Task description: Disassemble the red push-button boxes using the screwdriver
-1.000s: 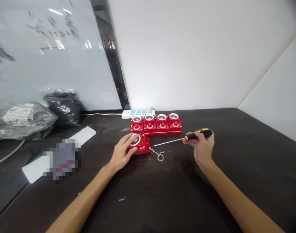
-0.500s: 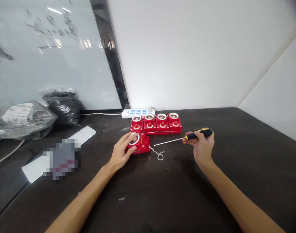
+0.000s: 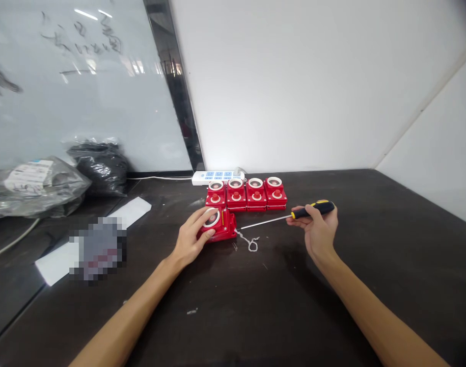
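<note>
Head view gives me the whole dark, scuffed counter (image 3: 332, 306), and I read it left to right. Far left, a glass whiteboard (image 3: 83, 92) carries marker scrawl above a clear plastic bag (image 3: 34, 191) with a white label and a black plastic bag (image 3: 99, 171). A white paper sheet (image 3: 133, 210) lies on the counter, running under a pixelated patch (image 3: 99, 250) that hides whatever is there. Next comes my left hand (image 3: 190, 239), fingers curled over a red switch box (image 3: 227, 227) in a firm, narrow hold. The box sits just in front of a row of four matching boxes (image 3: 246, 194), each with a white ring around a red button. I judge its glossy moulded plastic to be stiff, fairly light and a little slick, so it is best taken by its square sides rather than the ring. Just right of it lies a bent loop of thin wire (image 3: 251, 244). Behind the row, a white power strip (image 3: 217, 178) sits against a white wall (image 3: 294, 86). My right hand (image 3: 319, 229) grips a black-and-yellow screwdriver (image 3: 320, 207) by the handle, its thin steel shaft (image 3: 263, 220) pointing left, the tip just short of the box.
</note>
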Motion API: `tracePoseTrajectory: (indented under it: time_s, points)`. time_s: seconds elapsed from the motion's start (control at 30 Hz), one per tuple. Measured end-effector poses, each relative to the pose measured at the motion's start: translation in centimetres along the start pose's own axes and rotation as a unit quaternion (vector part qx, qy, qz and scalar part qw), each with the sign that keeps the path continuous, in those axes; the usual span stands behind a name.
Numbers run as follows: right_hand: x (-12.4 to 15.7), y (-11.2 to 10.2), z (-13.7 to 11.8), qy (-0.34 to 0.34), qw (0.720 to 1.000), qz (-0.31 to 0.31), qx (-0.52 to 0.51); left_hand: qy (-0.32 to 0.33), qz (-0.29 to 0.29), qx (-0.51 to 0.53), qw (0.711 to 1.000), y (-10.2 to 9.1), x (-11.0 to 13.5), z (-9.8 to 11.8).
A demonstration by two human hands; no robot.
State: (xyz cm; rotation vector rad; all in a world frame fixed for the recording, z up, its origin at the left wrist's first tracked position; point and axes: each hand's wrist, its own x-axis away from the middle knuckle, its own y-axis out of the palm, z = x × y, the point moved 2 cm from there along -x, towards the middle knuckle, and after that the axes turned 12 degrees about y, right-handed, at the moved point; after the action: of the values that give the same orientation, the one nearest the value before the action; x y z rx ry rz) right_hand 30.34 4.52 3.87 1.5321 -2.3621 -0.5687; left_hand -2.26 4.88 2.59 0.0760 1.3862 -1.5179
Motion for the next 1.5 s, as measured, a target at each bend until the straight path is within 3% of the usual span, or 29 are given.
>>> tracePoseTrajectory:
  time_s: [0.2, 0.37, 0.6, 0.8, 1.5]
  points:
    - [-0.5, -0.3, 0.1, 0.012, 1.0, 0.006, 0.012, -0.003, -0.001, 0.003, 1.0, 0.1, 0.2, -0.2]
    - [-1.1, -1.1, -0.2, -0.067, 0.994, 0.078, 0.037, -0.014, 0.011, 0.014, 1.0, 0.1, 0.1, -0.3]
    - [-0.5, -1.0, -0.6, -0.122, 0.983, 0.064, 0.118, -0.042, 0.037, 0.032, 0.998, -0.1, 0.1, -0.6]
    - [-0.3, -0.9, -0.3, -0.071, 0.996, -0.014, 0.044, -0.053, 0.044, 0.042, 0.997, -0.1, 0.2, -1.0]
    - [-0.3, -0.9, -0.2, -0.099, 0.991, 0.051, 0.077, -0.058, 0.075, 0.054, 0.994, 0.3, 0.3, -1.2]
